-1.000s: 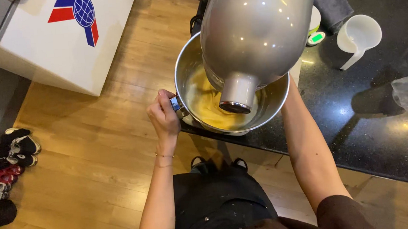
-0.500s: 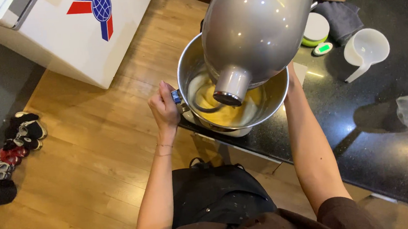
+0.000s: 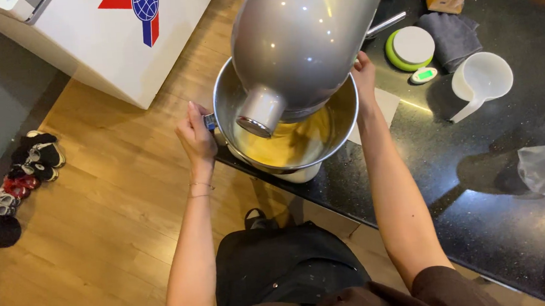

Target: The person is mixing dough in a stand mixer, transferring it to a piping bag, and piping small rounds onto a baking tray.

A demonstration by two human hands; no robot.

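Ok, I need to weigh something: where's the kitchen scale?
The round scale sits on the black counter, upper right, between the mixer head and grey cloth.

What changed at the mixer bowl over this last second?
The right hand, hidden behind the mixer head earlier, now shows gripping the far rim of the steel bowl. The left hand stays at the bowl's left side handle. Yellow batter remains inside, and the counter items have not moved.

wooden floor (image 3: 99, 235), black counter (image 3: 479, 177), white chest (image 3: 105, 49)
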